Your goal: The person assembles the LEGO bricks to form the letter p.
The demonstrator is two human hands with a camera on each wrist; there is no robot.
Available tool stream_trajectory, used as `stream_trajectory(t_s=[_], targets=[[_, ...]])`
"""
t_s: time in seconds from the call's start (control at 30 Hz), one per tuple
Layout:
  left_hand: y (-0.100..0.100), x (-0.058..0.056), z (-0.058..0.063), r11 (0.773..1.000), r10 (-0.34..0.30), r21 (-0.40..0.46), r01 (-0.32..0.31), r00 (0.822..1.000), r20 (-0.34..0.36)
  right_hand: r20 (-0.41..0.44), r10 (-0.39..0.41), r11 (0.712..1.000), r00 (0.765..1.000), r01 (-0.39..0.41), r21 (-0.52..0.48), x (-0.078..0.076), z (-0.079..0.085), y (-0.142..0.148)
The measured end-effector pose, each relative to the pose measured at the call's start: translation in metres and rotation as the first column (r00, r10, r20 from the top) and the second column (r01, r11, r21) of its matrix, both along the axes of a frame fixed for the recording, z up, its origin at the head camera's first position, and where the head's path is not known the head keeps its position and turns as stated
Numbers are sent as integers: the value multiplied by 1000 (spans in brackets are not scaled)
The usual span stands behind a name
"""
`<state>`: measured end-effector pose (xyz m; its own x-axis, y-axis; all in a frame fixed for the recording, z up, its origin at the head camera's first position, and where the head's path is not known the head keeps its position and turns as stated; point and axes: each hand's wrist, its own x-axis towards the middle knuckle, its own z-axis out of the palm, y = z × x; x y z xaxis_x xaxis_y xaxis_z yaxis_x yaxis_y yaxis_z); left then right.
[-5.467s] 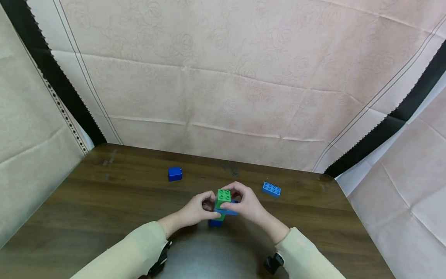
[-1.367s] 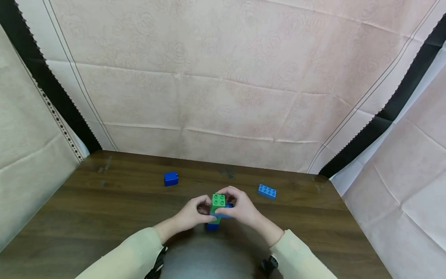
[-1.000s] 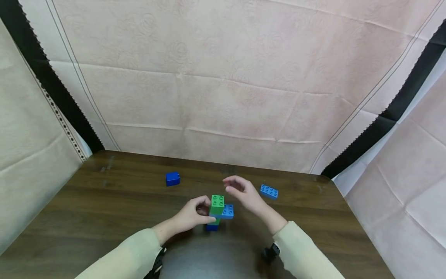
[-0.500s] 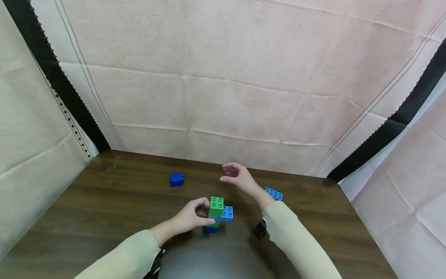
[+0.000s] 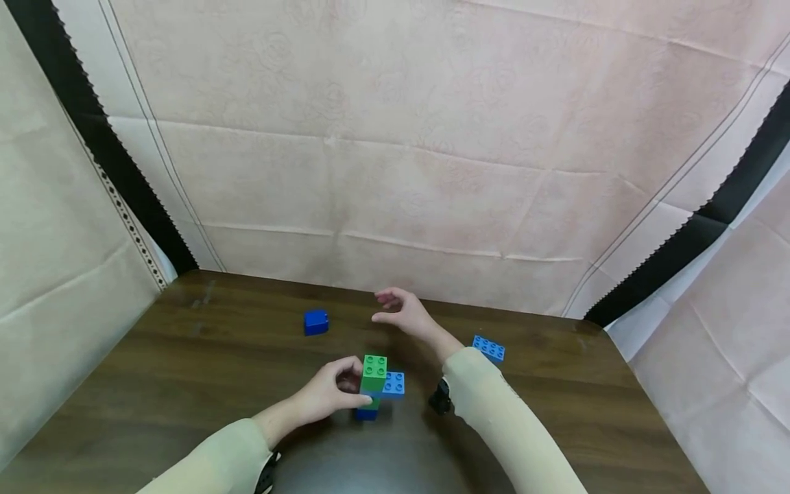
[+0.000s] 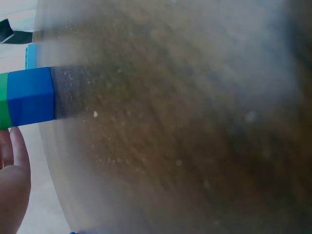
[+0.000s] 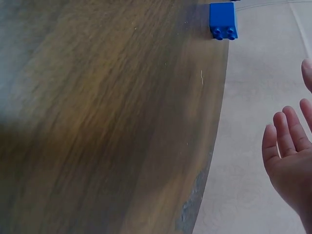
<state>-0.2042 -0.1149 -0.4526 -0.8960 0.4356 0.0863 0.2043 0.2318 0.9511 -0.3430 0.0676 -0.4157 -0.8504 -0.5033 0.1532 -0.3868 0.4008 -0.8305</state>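
A stack of toy building bricks stands upright near the middle of the table, its parts joined. On top is a green brick [image 5: 374,374]; under it a light blue brick [image 5: 393,384] juts out to the right, then comes another green brick [image 6: 4,100], with a dark blue brick [image 5: 367,414] at the bottom. My left hand [image 5: 327,392] pinches the stack from the left, thumb in front. My right hand [image 5: 404,315] hovers behind the stack, fingers spread and holding nothing. A lone dark blue brick [image 5: 316,322] sits to its left, studs facing sideways in the right wrist view.
Another light blue brick [image 5: 489,347] lies at the back right, partly covered by the right sleeve [image 5: 494,405]. The brown wooden table [image 5: 216,370] ends at the back against a pale cloth wall [image 5: 382,171], with cloth on both sides too.
My right hand has let go of the stack, risen toward the back of the table and moved left toward the lone dark blue brick. My left hand stays on the stack.
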Motion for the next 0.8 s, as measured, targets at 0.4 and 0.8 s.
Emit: stream_trajectory(t_s=[0.4, 0.8], targets=[[10, 12, -3, 999, -8, 36, 7, 1000, 12, 15, 85, 991, 996, -86, 105, 0, -12, -22], [10, 26, 3, 997, -35, 65, 33, 999, 37, 5, 166, 966, 986, -164, 199, 4, -20, -51]])
